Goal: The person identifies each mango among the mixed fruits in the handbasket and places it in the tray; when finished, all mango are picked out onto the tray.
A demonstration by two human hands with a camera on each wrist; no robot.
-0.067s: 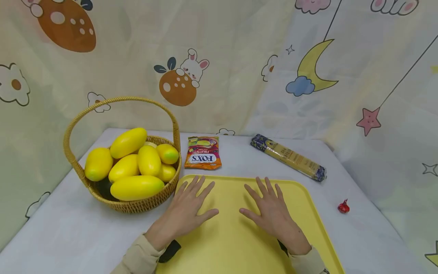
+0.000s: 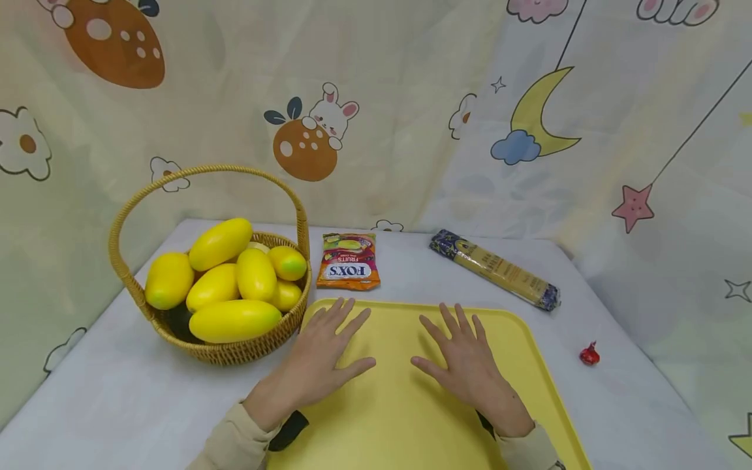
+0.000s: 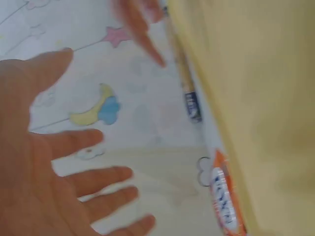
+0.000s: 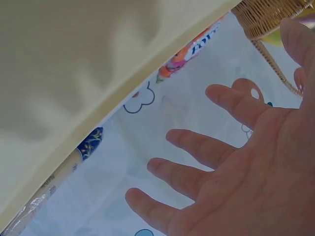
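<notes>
Both hands hover over a yellow tray [image 2: 405,424], palms down with fingers spread and nothing held. My left hand [image 2: 317,362] is over the tray's left edge, near the wicker basket [image 2: 235,354]. Over the right half of the tray is my right hand [image 2: 467,369], its thumb pointing toward the left one. In the left wrist view the left hand [image 3: 54,162] shows straight, parted fingers. The right wrist view likewise has the right hand [image 4: 246,172] spread, apart from the tray surface [image 4: 59,64], on which shadows fall.
Several yellow mango-like fruits [image 2: 235,322] fill the basket, whose tall handle [image 2: 217,168] arches over them. Behind the tray lie a Fox's candy bag [image 2: 349,262] and a long pasta-like packet [image 2: 496,269]. A red-wrapped candy [image 2: 590,354] sits to the tray's right. Printed cloth [image 2: 399,130] hangs behind.
My left hand and wrist have shifted very slightly, with the sleeve a little further left. The right hand and the objects stay where they were.
</notes>
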